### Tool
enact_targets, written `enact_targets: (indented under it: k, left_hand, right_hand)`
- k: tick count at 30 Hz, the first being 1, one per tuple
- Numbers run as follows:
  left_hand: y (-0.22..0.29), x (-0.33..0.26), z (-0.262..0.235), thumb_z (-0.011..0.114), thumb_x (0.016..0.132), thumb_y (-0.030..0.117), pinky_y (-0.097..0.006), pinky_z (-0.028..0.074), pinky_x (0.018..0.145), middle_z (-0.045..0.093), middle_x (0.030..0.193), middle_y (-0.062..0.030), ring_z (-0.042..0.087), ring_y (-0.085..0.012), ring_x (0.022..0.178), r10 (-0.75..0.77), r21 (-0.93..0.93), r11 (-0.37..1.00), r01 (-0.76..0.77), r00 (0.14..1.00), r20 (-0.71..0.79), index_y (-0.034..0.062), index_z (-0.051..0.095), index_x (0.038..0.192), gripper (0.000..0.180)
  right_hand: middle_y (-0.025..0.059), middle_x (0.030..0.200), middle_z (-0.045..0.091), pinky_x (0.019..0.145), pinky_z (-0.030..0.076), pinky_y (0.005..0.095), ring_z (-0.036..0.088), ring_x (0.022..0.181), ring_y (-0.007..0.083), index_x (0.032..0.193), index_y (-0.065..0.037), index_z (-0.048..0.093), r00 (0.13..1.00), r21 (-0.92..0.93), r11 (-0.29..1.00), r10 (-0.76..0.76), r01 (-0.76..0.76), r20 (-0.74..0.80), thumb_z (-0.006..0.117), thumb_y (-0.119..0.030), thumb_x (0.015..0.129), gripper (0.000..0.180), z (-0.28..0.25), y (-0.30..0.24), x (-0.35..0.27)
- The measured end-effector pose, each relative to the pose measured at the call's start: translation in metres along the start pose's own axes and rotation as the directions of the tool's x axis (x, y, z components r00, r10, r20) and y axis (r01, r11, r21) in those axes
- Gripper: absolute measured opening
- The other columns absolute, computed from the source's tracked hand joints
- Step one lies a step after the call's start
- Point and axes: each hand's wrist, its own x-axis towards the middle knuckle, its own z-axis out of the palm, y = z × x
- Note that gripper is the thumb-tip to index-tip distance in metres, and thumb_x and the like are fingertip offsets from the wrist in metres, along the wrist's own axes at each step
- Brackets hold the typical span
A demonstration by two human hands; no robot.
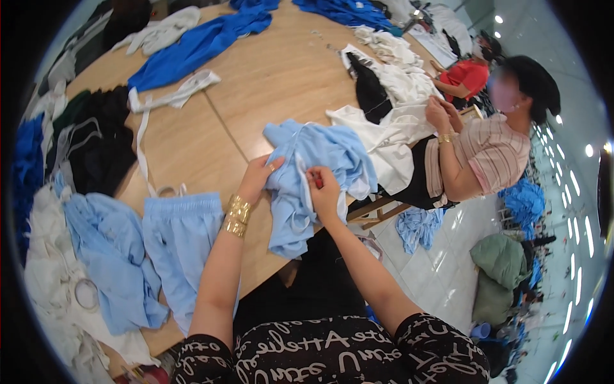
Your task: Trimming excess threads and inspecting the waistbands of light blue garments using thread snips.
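Note:
A crumpled light blue garment [332, 150] with a white strip along it lies at the table's near edge, partly hanging over it. My left hand [259, 178] grips its left side, thumb on top and the fingers partly hidden by the cloth. Closed over the garment's middle, my right hand [324, 195] has a small red thing [318, 183] at its fingers, too small to name for sure. Light blue elastic-waist trousers [182, 224] lie flat to the left of my left forearm.
More light blue cloth [112, 256] and a tape roll [86, 294] lie at left, near dark garments [102, 141]. A white strip [176, 96] and blue garments [198, 57] lie farther back. On the right, a seated co-worker [483, 150] handles white garments [384, 137]. Green sacks [499, 262] stand on the floor.

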Motion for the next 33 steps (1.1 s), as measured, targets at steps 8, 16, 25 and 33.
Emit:
enact_targets:
  k: [8,16,25,33]
  left_hand:
    - [0.009,-0.001,0.005,0.063,0.082,0.027,-0.024,0.046,0.069,0.063,0.087,-0.0036,0.056,-0.0072,0.076,-0.024,0.013,1.000,0.024,1.000,-0.014,-0.0022,0.062,0.097,0.032]
    - [0.010,-0.003,0.002,0.065,0.081,0.028,-0.022,0.046,0.065,0.064,0.084,-0.0034,0.057,-0.0064,0.072,-0.026,0.042,0.999,0.025,1.000,0.015,-0.0020,0.063,0.098,0.035]
    - [0.017,-0.004,0.004,0.064,0.082,0.026,-0.022,0.046,0.071,0.064,0.093,-0.0040,0.059,-0.0074,0.080,0.018,-0.145,0.989,-0.008,0.997,0.069,-0.0014,0.062,0.102,0.034]
    - [0.103,-0.057,0.047,0.058,0.086,0.024,-0.022,0.042,0.077,0.060,0.093,0.0008,0.052,-0.0062,0.085,0.189,0.188,0.954,-0.232,0.956,0.224,-0.0020,0.060,0.106,0.032]
  right_hand:
    - [0.0042,0.072,0.053,0.053,0.038,0.0231,0.043,0.057,0.0102,0.087,-0.003,0.057,0.998,-0.038,0.998,-0.042,0.040,-0.052,0.061,-0.007,0.082,0.008,0.006,0.003,-0.004]
    - [0.0012,0.072,0.052,0.053,0.037,0.0200,0.042,0.060,0.0070,0.089,-0.002,0.056,0.999,-0.021,0.999,-0.030,0.029,-0.015,0.058,-0.007,0.084,0.007,0.005,0.010,-0.008]
    - [-0.0015,0.077,0.055,0.061,0.038,0.0169,0.046,0.067,0.0046,0.088,0.001,0.059,0.995,0.346,0.933,0.104,-0.102,0.013,0.059,-0.006,0.084,0.008,-0.018,-0.015,0.015]
    - [-0.0051,0.070,0.047,0.055,0.028,0.0168,0.037,0.060,0.0026,0.082,-0.001,0.057,0.984,0.455,0.874,0.127,-0.170,0.124,0.061,-0.004,0.080,0.004,-0.086,-0.080,0.017]
